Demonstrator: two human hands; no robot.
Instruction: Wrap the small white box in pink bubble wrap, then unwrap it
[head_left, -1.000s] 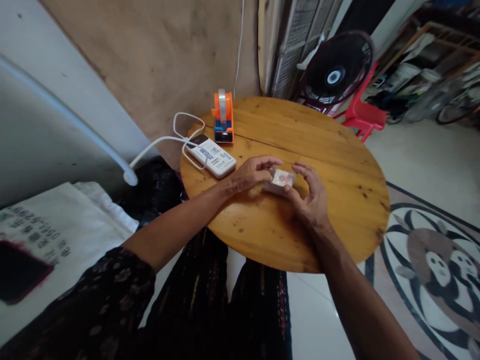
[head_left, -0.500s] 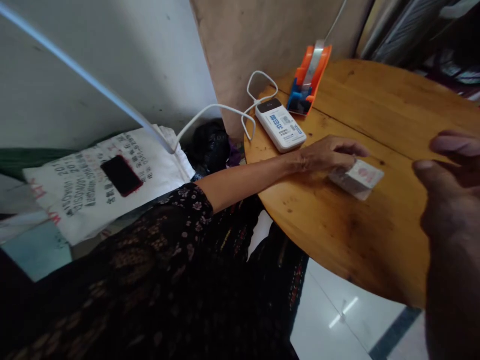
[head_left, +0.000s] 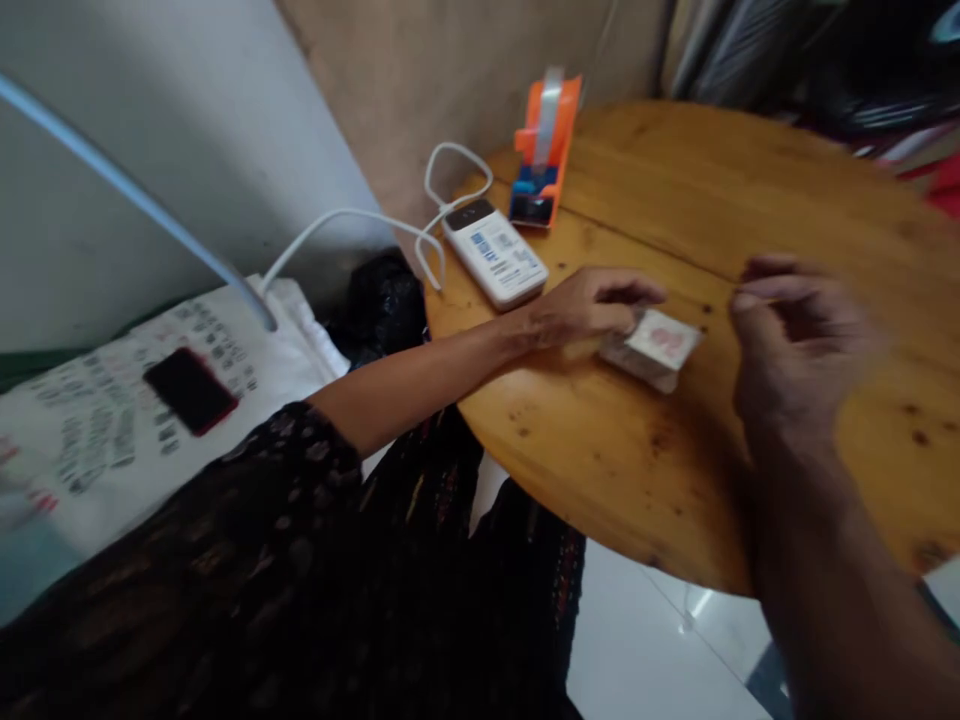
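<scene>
From where I'm standing, no full word or no. reads clearly, just bits of print. White device (head_left: 510, 272) on the table: blue chars. (head_left: 482, 246) in bold, prob. Chinese, w/ a square code (head_left: 504, 240) beside them & smaller lines of print, all too blurry for me to read. White sack (head_left: 304, 350): rows of big blk. chars. (head_left: 97, 430), some Chinese-looking, others like digits, running at a slant, too soft to make out; red lettering (head_left: 43, 500) nr. its left end, also illegible. Small box (head_left: 637, 362): red/pink printed mark (head_left: 667, 340) on its pale top, wording unclear.
</scene>
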